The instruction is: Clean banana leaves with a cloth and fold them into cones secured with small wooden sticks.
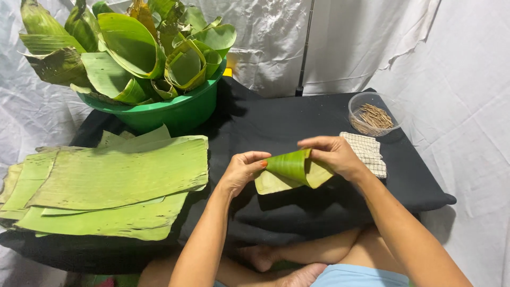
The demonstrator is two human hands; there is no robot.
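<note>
Centrally, above the black-draped worktop [297,119], both hands hold one piece of banana leaf [291,171] that is being curled into a cone shape. The left hand [241,171] pinches the leaf's left edge, thumb and fingertips closed on it, with the thumbnail painted orange. The right hand [334,155] comes over from the other side, its fingers bent down across the top of the curl and gripping the leaf's upper right part. The leaf shows a darker green outer face on the rolled part and a paler yellow-green face on the flat flap that hangs below. It is lifted just clear of the cloth, in front of the person's crossed legs.

To the left lies a stack of flat banana leaf sheets [117,183], cut roughly rectangular and overlapping one another, reaching to the worktop's left edge. Behind that stack stands a green plastic basin [175,114] filled with finished leaf cones [183,66], packed upright and leaning against each other. At the far right corner sits a clear plastic container [372,114] holding thin wooden sticks [374,116]. Just beside it, near the right hand, lies a folded checked cloth [369,151]. White sheeting [467,79] hangs behind and around the worktop.
</note>
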